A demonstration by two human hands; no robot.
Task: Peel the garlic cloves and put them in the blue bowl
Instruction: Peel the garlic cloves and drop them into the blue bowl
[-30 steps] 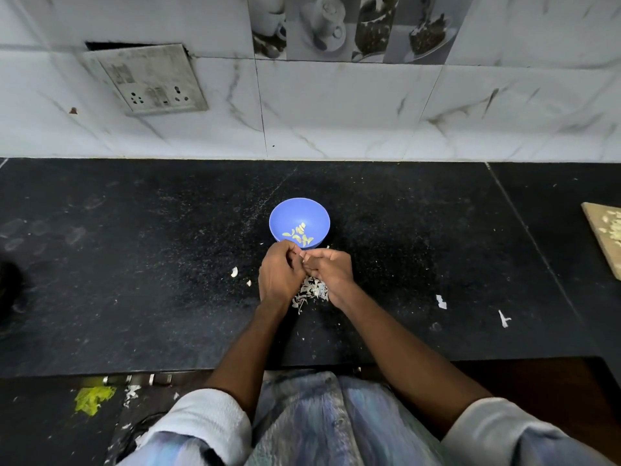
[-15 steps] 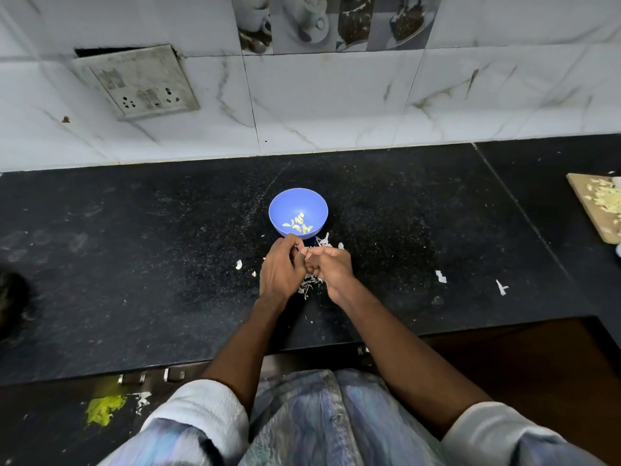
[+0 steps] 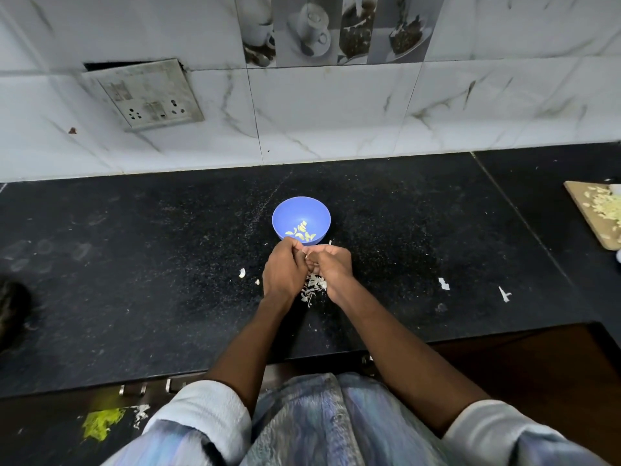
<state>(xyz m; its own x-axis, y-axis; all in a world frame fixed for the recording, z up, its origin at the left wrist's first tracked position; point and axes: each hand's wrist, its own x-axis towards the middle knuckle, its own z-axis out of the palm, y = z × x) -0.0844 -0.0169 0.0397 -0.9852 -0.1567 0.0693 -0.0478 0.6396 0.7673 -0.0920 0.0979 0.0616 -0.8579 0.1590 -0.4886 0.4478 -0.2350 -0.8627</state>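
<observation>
A blue bowl point(image 3: 301, 210) stands on the black counter and holds several peeled garlic cloves point(image 3: 301, 233). Just in front of it, my left hand point(image 3: 284, 270) and my right hand point(image 3: 331, 269) are pressed together with fingers curled, pinching something small between them. The thing itself is hidden by the fingers; it is likely a garlic clove. A heap of white garlic skins point(image 3: 312, 288) lies on the counter under and between my hands. One loose clove point(image 3: 242, 272) lies to the left of my left hand.
A wooden cutting board point(image 3: 593, 216) with chopped pieces sits at the right edge. White skin scraps point(image 3: 443, 283) lie on the counter to the right. A tiled wall with a socket plate point(image 3: 148, 94) rises behind. A dark object point(image 3: 13, 311) is at the far left.
The hands stay together in front of the bowl, working with small finger movements. The camera view shifted slightly; nothing else moved.
</observation>
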